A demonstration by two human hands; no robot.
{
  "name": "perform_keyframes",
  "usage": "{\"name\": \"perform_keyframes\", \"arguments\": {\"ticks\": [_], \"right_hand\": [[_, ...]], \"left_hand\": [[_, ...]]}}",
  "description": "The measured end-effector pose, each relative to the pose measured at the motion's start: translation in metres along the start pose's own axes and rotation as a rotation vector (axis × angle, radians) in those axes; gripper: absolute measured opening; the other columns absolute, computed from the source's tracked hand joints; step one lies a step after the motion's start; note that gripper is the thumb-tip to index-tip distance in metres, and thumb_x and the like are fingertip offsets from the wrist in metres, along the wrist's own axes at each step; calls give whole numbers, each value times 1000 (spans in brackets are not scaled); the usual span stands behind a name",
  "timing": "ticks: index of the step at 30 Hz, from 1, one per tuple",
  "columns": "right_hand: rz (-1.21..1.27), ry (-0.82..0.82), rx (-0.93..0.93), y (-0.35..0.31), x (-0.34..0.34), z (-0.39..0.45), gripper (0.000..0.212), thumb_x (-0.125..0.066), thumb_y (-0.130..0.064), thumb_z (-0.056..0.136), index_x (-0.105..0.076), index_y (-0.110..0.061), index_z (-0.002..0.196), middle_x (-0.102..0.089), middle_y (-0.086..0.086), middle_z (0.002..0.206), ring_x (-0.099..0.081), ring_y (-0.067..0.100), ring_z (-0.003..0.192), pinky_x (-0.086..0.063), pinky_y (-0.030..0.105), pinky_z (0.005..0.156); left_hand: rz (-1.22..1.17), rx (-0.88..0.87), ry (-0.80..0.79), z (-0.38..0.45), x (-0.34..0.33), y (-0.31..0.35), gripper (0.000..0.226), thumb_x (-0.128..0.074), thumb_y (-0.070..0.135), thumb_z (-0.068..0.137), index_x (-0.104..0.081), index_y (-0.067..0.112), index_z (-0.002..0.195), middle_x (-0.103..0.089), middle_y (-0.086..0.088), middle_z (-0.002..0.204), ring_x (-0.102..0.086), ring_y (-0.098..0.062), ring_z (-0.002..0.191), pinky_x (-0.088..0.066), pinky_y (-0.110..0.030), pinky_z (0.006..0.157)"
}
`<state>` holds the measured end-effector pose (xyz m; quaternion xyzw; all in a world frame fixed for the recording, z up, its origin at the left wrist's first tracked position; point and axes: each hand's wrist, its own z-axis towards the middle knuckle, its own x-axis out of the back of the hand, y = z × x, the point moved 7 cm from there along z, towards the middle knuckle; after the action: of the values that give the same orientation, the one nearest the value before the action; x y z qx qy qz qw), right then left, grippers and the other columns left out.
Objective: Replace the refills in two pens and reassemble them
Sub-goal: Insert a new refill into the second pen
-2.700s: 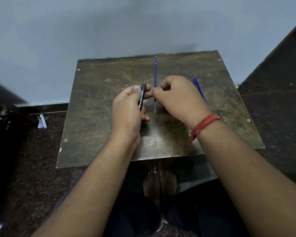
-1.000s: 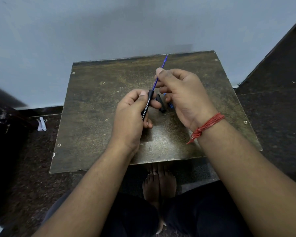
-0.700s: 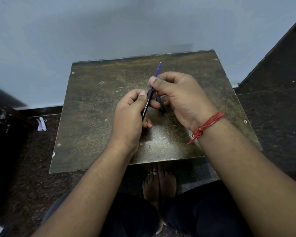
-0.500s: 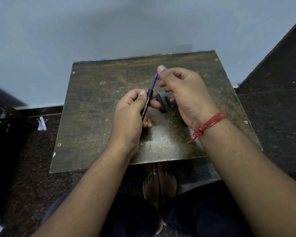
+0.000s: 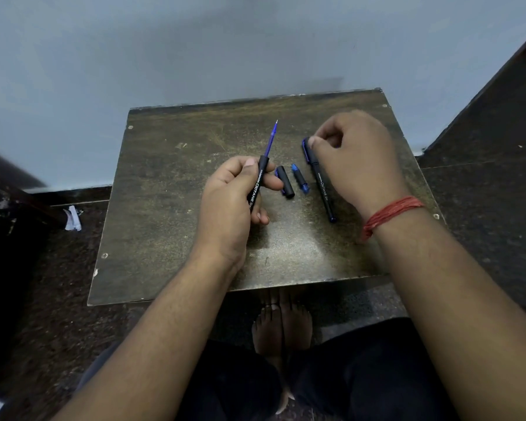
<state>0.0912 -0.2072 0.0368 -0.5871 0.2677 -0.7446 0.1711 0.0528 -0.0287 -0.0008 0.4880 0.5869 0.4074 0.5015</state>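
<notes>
My left hand (image 5: 228,202) grips a black pen barrel (image 5: 257,185) tilted up over the small worn table (image 5: 170,208). A blue refill (image 5: 271,141) sticks out of the barrel's top, tip pointing away from me. A black cap (image 5: 285,182) and a short black-and-blue front piece (image 5: 299,179) lie side by side on the table just right of that hand. Further right lies a second black pen (image 5: 324,189), capped. My right hand (image 5: 356,156) rests at its far, capped end, with thumb and curled fingers pinching the cap.
The table stands against a pale wall. A white paper scrap (image 5: 72,218) lies on the dark floor to the left. My bare feet (image 5: 281,326) are under the table's near edge. A dark raised ledge (image 5: 498,117) runs along the right.
My right hand pushed the blue refill partly into the barrel, let go of it and moved right to the second pen's cap. My left hand kept holding the barrel.
</notes>
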Motion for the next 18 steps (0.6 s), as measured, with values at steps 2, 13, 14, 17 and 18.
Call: {"name": "perform_keyframes", "arguments": {"ticks": [2,13,14,17,18], "right_hand": [[-203,-81,41,-2,-10,-2,17,-61,-38,93,-68,-23,90,-52,-4,94,-49,23,110,-42,33,87],[-385,-189,69,-15,-32,-8,21,-59,-34,91,-69,-15,95,-61,5,105,-51,28,110,-42,34,79],[-307,-160,51,-14,-29,-7,19,-60,-33,90,-69,-17,91,-62,4,101,-54,26,106,-41,32,76],[162,-52,-30,-11,-19,-4,12,-64,-31,88,-68,-20,82,-67,-3,82,-61,13,79,-46,27,67],[328,-32,-60,-9,-17,-4,12,-66,-31,88,-68,-20,82,-69,-3,79,-60,9,71,-48,25,64]], "left_hand": [[-1,-3,3,0,0,0,26,-43,16,104,-66,9,93,-69,-2,73,-35,-9,40,-37,-23,43],[-36,3,4,1,1,-1,25,-44,14,103,-65,9,92,-69,-2,71,-33,-9,39,-36,-23,42],[-36,4,2,1,0,-1,25,-44,14,103,-65,10,91,-68,-2,71,-33,-8,39,-36,-23,42],[-31,8,-3,2,0,-2,25,-45,15,103,-66,10,91,-68,-3,72,-35,-7,39,-36,-23,42],[-30,11,-7,2,0,-2,25,-45,15,103,-66,10,91,-68,-4,72,-35,-7,38,-36,-23,42]]}}
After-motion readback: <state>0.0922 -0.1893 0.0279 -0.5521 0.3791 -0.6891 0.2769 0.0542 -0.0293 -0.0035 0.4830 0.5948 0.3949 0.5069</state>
